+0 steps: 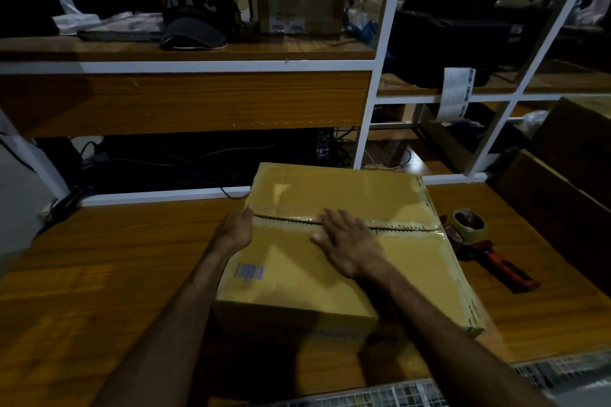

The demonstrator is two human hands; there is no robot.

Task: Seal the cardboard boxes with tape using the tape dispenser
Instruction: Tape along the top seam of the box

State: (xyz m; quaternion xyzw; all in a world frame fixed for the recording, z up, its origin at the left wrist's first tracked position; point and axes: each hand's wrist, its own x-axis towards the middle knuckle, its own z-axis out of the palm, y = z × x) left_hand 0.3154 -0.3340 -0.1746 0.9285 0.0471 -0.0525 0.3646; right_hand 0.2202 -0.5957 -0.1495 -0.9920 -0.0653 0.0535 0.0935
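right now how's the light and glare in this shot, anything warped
Head view: dim overall, shelves nearly black; glare streaks on the tape along the cardboard box seam beside the right hand; wide-angle lens bows the white shelf frame; the tape dispenser stays readable.

At the centre of the frame, matt brown cardboard is seen on the box (pixel 334 241), with a glossy clear tape strip (pixel 390 228) laid along its seam. The table (pixel 99 274) is finished in smooth, faintly shiny wood grain. At right, red plastic is shown on the tape dispenser (pixel 486 248).
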